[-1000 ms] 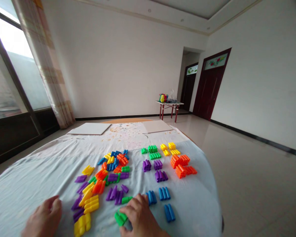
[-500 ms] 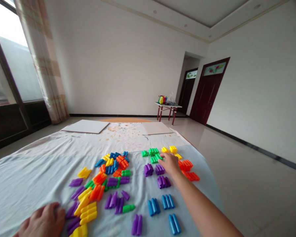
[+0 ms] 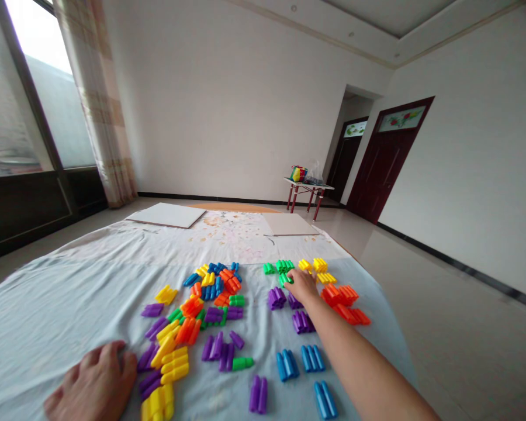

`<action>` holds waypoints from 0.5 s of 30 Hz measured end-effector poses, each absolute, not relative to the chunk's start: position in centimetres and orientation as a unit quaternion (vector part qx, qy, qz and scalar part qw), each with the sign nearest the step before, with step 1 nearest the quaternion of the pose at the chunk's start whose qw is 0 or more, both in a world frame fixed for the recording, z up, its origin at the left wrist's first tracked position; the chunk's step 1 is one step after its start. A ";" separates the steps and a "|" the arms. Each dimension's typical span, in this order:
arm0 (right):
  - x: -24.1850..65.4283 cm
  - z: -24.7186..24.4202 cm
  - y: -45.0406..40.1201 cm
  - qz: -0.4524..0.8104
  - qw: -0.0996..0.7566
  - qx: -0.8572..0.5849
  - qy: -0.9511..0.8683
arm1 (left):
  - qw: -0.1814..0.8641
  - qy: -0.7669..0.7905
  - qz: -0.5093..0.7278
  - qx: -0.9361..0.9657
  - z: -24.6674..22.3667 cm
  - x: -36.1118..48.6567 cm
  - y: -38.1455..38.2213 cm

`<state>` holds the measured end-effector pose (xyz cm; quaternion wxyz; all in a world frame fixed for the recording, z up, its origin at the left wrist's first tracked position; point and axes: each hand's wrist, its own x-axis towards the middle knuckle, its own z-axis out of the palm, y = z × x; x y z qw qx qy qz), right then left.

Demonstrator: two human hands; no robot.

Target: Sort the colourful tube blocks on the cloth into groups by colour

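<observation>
Bullet-shaped plastic building pieces lie in colour groups on the cloth. My right hand (image 3: 302, 286) reaches to the far right group, its fingers closed at a small green piece (image 3: 284, 280); the fingertips partly hide it. Just behind stands a green cluster (image 3: 284, 266), with a smaller green piece (image 3: 269, 268) to its left. Purple clusters (image 3: 276, 298) lie right in front of this hand, one partly covered by it. My left hand (image 3: 94, 380) rests palm down on the cloth, fingers slightly spread, holding nothing, left of yellow pieces (image 3: 174, 365) and purple pieces (image 3: 147, 356).
A mixed pile with orange pieces (image 3: 188, 331) spreads left of centre. Blue pieces (image 3: 287, 365) lie near front right, orange clusters (image 3: 353, 314) and yellow clusters (image 3: 319, 265) farther right. Two flat boards, one white (image 3: 169, 215), one beige (image 3: 289, 224), lie at the far edge.
The view has turned a little left, so everything sits farther right. My right hand has moved left over the green piece, covering more of it. My left hand stays on the cloth.
</observation>
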<state>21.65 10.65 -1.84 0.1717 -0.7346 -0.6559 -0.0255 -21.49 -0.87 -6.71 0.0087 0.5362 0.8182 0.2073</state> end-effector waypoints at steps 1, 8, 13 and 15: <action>21.7 -1.6 10.4 -0.029 0.176 -0.732 -0.658 | -0.011 0.828 0.200 0.524 -5.8 -20.8 -1.3; 19.0 0.9 6.4 -0.029 0.265 -0.632 -0.728 | -0.003 0.832 0.166 0.530 -2.8 -18.4 -2.5; 13.4 0.4 3.7 0.054 0.286 -0.494 -0.819 | -0.008 0.836 0.165 0.524 -3.1 -18.3 -2.5; 11.3 -0.2 3.8 0.074 0.251 -0.490 -0.832 | -0.013 0.835 0.164 0.525 -3.2 -18.3 -2.5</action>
